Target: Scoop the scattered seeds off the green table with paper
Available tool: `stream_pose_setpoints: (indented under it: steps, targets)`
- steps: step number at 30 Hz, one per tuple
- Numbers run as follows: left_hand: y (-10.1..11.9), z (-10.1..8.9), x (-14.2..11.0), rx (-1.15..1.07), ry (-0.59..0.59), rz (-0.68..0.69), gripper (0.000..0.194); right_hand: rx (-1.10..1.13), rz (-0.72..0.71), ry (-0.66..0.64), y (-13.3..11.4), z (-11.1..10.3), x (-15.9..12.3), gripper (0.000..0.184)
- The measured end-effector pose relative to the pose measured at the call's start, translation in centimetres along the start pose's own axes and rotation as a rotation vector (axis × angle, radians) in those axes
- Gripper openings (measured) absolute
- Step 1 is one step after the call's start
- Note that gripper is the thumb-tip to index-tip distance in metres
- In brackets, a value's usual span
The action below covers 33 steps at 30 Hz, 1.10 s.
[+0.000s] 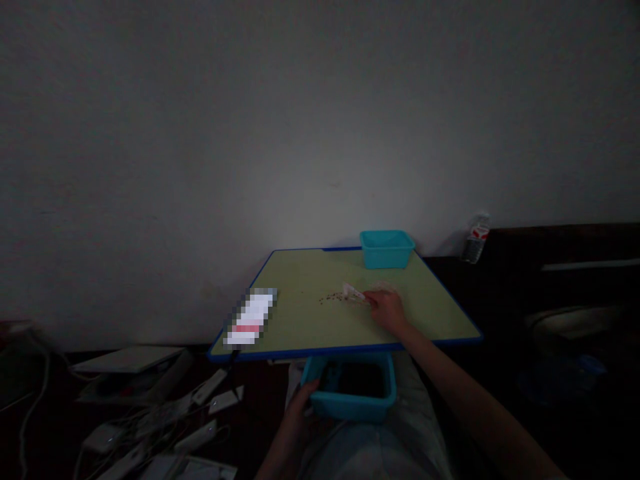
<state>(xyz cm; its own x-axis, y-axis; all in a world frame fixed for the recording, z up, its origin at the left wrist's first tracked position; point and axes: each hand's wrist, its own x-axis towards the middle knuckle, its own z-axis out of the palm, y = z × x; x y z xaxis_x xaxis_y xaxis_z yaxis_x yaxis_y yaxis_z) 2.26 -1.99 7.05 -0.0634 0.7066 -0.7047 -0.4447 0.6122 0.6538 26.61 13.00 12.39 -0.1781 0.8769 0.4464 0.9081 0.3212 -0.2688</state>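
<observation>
In the head view, the right hand pinched a thin pale sheet over the middle of the bench, just beside scattered dark bits. The left hand gripped the left side of the lower blue tub, at the person's lap. The upper blue tub stood near the bench's far right corner.

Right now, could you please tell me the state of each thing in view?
Right hand: closed on the whitish sheet.
Whitish sheet: pinched, beside the dark bits.
Dark bits: scattered on the table.
Left hand: gripping the near bin.
Near bin: open-topped, inside too dark to read.
Far bin: upright, open-topped.
Bottle: tilted.
Screen: lit, content blurred.
</observation>
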Motion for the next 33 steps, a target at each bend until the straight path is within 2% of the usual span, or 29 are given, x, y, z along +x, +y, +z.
stream_pose_setpoints:
  steps: [5, 9, 13, 21, 27, 30, 33]
  targets:
    - [-0.3, -0.3, 0.4, -0.019, -0.036, 0.007, 0.065, 0.006, -0.017, -0.014, -0.1, 0.0, 0.1, 0.035]
    - [-0.3, -0.1, 0.6, 0.001, 0.004, -0.007, 0.068, 0.006, -0.035, -0.012, 0.0, 0.3, 0.1, 0.034]
    - [-0.1, -0.1, 0.4, -0.008, -0.021, 0.003, 0.071, 0.025, -0.079, -0.007, 0.0, 0.7, 0.3, 0.037]
    - [-0.7, -0.8, 1.7, -0.022, -0.031, 0.012, 0.064, 0.03, -0.168, -0.03, -0.3, 0.7, 1.2, 0.039]
    - [-0.4, -0.1, -0.1, -0.031, -0.027, 0.056, 0.063, 0.08, -0.2, -0.068, -0.7, 1.0, 1.8, 0.038]
    - [-0.2, 0.1, -0.2, -0.037, -0.007, 0.022, 0.065, 0.051, -0.196, -0.076, -0.6, 1.0, 1.5, 0.038]
    - [-0.3, -0.1, 0.9, -0.055, 0.014, -0.03, 0.065, 0.04, -0.219, -0.094, -0.3, 1.0, 1.0, 0.039]
